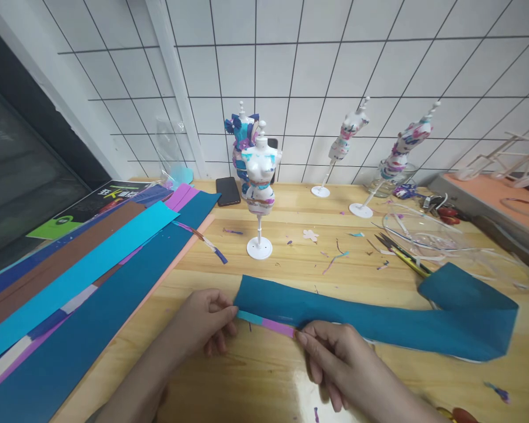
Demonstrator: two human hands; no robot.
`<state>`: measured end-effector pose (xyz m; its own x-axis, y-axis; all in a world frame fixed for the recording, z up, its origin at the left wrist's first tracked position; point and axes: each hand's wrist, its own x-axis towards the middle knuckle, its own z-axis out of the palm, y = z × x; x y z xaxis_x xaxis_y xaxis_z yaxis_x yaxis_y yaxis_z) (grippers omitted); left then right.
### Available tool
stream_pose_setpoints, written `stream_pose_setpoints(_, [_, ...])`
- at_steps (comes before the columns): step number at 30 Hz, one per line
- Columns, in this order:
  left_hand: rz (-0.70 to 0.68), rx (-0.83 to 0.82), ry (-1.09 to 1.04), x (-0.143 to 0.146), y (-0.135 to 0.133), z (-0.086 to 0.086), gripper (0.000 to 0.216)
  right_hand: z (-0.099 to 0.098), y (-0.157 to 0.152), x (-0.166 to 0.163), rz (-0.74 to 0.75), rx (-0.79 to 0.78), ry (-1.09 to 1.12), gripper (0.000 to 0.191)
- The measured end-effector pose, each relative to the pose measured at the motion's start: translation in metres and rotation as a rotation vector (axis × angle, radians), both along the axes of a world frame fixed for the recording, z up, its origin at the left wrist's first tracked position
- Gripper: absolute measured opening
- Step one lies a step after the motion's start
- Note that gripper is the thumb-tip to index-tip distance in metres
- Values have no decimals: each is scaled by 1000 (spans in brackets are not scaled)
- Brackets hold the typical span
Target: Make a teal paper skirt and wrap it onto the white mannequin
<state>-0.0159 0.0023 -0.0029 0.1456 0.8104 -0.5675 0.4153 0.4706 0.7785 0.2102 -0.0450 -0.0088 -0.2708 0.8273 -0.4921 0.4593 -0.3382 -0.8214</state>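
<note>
The narrow strip (264, 322) is colour-blocked — turquoise, pinkish purple, then a brownish bit. The left-hand grip (212, 320) pinches its turquoise end, the right-hand grip (337, 352) the brownish part.

Between the fingers (226, 318) runs a smooth, satin-looking strip (264, 322); just beyond them lies a smooth, faintly sheened teal band (401, 328). Beneath them the surface (264, 370) is glossy wood, and ahead the nearest mannequin (260, 167) looks like smooth plastic.

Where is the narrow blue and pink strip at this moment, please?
In the head view, the narrow strip is at lower centre, held between the left hand and the right hand, along the near edge of the folded teal strip.
</note>
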Motion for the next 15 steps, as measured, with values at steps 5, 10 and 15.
stream_pose_setpoints(5, [-15,24,66,-4,-1,-4,28,-5,0,0,17,-6,3,42])
stream_pose_setpoints(10, [-21,41,127,-6,1,-2,32,-13,-2,3,32,-10,34,38])
stream_pose_setpoints(15, [-6,73,152,-11,3,1,34,-13,-3,3,94,-3,-13,37])
